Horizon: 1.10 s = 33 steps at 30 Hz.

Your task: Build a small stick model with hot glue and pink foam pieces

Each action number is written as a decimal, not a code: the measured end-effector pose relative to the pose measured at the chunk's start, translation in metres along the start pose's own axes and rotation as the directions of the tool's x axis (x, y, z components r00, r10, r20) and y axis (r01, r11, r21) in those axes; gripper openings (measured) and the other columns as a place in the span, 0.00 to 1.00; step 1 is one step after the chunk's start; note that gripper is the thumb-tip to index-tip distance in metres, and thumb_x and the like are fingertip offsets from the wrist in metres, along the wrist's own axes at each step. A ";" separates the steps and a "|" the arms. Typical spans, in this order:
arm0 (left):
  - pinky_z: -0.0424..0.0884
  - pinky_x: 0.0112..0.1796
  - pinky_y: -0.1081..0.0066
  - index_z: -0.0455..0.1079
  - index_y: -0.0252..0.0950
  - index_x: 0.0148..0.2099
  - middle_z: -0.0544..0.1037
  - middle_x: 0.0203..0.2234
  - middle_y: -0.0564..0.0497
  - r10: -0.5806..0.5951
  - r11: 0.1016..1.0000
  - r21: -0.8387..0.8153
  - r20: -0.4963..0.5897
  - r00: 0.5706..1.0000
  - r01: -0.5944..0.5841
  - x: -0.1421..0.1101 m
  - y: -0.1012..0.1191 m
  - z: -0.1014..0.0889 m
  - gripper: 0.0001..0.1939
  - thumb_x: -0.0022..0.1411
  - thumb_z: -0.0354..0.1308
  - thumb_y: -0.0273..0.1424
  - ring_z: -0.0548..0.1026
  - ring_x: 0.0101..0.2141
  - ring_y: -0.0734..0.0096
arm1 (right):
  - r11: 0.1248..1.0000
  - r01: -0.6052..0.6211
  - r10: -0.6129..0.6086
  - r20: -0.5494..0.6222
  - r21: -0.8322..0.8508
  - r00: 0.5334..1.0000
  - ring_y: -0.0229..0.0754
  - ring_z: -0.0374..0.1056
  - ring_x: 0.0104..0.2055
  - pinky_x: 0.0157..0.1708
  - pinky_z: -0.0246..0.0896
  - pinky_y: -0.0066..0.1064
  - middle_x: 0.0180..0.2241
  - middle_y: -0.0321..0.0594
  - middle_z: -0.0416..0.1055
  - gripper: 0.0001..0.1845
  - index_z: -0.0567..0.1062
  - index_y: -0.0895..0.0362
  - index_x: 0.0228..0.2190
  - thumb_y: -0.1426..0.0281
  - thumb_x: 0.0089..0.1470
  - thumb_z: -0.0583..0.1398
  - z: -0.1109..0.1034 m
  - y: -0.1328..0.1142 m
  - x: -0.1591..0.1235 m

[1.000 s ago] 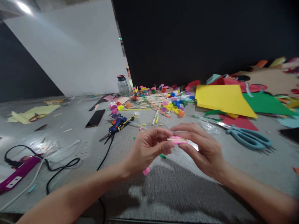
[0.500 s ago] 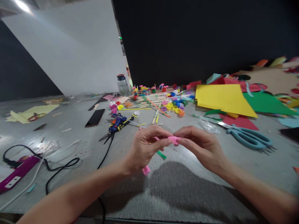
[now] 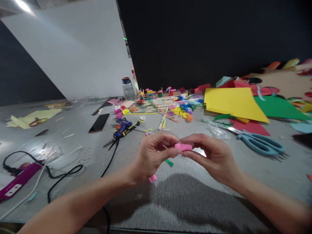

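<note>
A small pink strip of what looks like modelling clay (image 3: 184,147) is pinched between my two hands above the grey table. My left hand (image 3: 153,154) grips its left end between thumb and fingertips. At its right end, the thumb and fingers of my right hand (image 3: 211,156) close on it from below and above. Another pink lump (image 3: 152,178) shows just under my left hand; whether it lies on the table or hangs from that hand I cannot tell. A green strip (image 3: 169,162) is partly hidden behind my left fingers.
Blue-handled scissors (image 3: 259,143) lie at the right beside yellow paper (image 3: 234,102). On the left are a blue glue gun (image 3: 122,128), its black cord, a phone (image 3: 99,123) and a purple power strip (image 3: 20,182). Colourful caps (image 3: 181,112) and sticks fill the back, near a bottle (image 3: 128,88).
The pink clay now shows as a longer, flatter strip between my fingertips. My right fingers have shifted along it, exposing more of it. The things on the table have stayed put.
</note>
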<state>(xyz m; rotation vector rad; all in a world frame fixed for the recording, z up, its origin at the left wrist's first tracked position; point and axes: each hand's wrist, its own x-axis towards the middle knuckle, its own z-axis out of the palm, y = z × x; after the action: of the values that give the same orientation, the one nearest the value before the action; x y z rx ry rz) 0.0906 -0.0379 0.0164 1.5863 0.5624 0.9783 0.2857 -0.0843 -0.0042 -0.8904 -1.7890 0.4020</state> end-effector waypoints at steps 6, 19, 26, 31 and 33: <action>0.74 0.32 0.75 0.75 0.33 0.34 0.78 0.28 0.52 -0.013 0.998 -0.066 -0.004 1.000 0.013 0.000 0.000 -0.001 0.13 0.52 0.74 0.33 0.75 0.29 0.76 | 0.986 0.088 -0.081 0.051 -0.140 0.995 0.36 0.74 0.32 0.31 0.68 0.27 0.33 0.35 0.78 0.08 0.76 0.54 0.41 0.69 0.59 0.67 -0.003 -0.002 0.004; 0.62 0.22 0.76 0.71 0.34 0.32 0.66 0.19 0.57 -0.109 0.978 0.187 0.098 0.989 0.089 -0.007 0.015 -0.009 0.17 0.65 0.60 0.44 0.63 0.20 0.80 | 0.965 0.158 -0.156 0.027 -0.211 0.987 0.37 0.75 0.31 0.31 0.70 0.28 0.33 0.37 0.79 0.06 0.76 0.52 0.42 0.70 0.61 0.64 -0.002 -0.005 0.005; 0.60 0.27 0.75 0.70 0.34 0.30 0.66 0.22 0.56 0.035 0.943 0.328 0.079 0.996 -0.059 -0.007 0.013 -0.010 0.14 0.67 0.58 0.36 0.62 0.24 0.79 | 0.951 0.183 -0.172 0.068 -0.248 0.983 0.42 0.76 0.39 0.37 0.73 0.33 0.40 0.42 0.79 0.15 0.73 0.53 0.49 0.66 0.61 0.65 -0.005 -0.004 0.004; 0.60 0.29 0.74 0.70 0.34 0.30 0.69 0.22 0.56 0.102 0.852 0.501 0.131 0.986 -0.154 -0.006 0.013 -0.010 0.14 0.70 0.55 0.33 0.65 0.26 0.77 | 0.942 0.188 -0.169 0.090 -0.279 0.981 0.42 0.75 0.39 0.39 0.72 0.35 0.39 0.40 0.78 0.08 0.75 0.52 0.44 0.72 0.63 0.62 -0.002 -0.005 0.007; 0.63 0.31 0.73 0.73 0.35 0.34 0.73 0.25 0.54 0.120 0.813 0.555 0.135 0.984 -0.175 -0.006 0.014 -0.015 0.14 0.71 0.53 0.34 0.69 0.28 0.75 | 0.945 0.163 -0.145 0.086 -0.284 0.986 0.42 0.75 0.39 0.39 0.72 0.35 0.38 0.40 0.78 0.07 0.75 0.52 0.44 0.71 0.63 0.62 -0.003 -0.005 0.008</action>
<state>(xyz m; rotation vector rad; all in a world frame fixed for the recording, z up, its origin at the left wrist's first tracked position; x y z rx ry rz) 0.0732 -0.0380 0.0282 2.2263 0.7148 0.8875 0.2855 -0.0824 0.0051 -0.9383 -1.9943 0.0666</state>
